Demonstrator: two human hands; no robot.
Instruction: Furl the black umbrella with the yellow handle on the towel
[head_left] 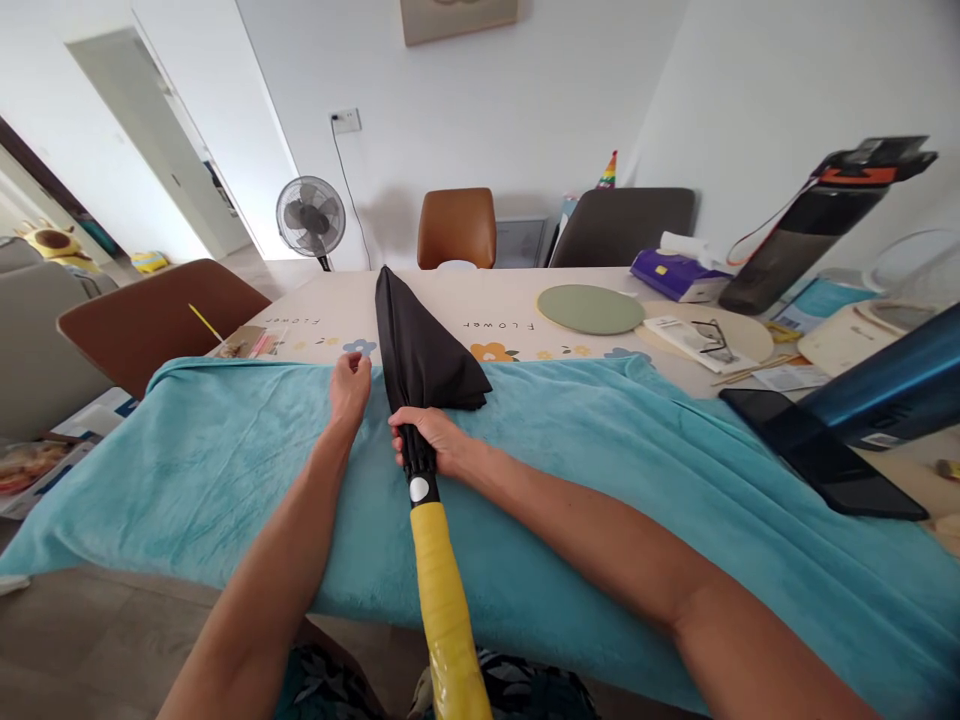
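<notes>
Pointing your way: yellow handle (442,590) of the folded black umbrella (421,465), wrapped-looking, shiny low down, so probably firm, maybe slick. Good hold for control. Next up, white button (419,489); keep fingers off it, could be a release. Your right hand (433,438) is wrapped round the gathered rib ends just above. Solid spot; ribs likely stiff but bendable. Canopy (412,350) should be soft and floppy, flaring right; don't lift by its edge. Overall likely light, a bit handle-heavy. Umbrella sits over the teal blanket (600,425), tip reaching over the floral tabletop (517,290); can't tell if it touches. Your left hand (351,385) is loosely curled left of the canopy, apart from your right; can't tell if it pinches anything. Text: none readable on the umbrella. Blue bottle (892,380), right: partial letters, small label, unreadable. Farther: "FLOWER" printed 2 times on the tabletop.
</notes>
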